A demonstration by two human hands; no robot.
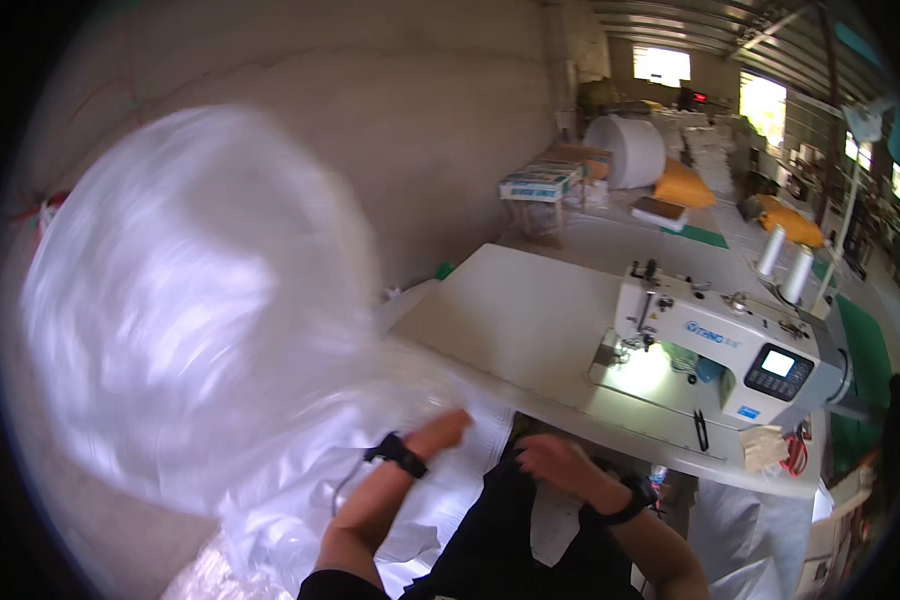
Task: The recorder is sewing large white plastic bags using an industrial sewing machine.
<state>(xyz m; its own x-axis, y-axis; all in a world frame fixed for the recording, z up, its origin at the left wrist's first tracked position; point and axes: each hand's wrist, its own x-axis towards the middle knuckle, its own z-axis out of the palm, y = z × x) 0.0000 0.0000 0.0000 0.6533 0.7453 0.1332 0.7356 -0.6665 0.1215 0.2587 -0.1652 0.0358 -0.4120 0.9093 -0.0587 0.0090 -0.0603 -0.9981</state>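
Observation:
A large white woven-plastic sheet or bag (200, 270) billows up on my left, smeared by motion, its lower part draped down beside my legs. Against its near right edge is my left hand (442, 432), with a black band on the wrist. That hand is blurred, and whether its fingers grip the white material does not show. My right hand (555, 462), also with a black wristband, hovers over my lap in front of the table edge. Its fingers are loosely bent and somewhat apart, with nothing visible in them.
A white sewing machine (725, 335) with its lamp lit stands on the pale table (515, 300) at the right. Black thread snips (701, 430) and red-handled scissors (796, 455) lie near its front edge. Behind are thread cones (796, 275), a big white roll (625, 152) and yellow sacks (683, 185).

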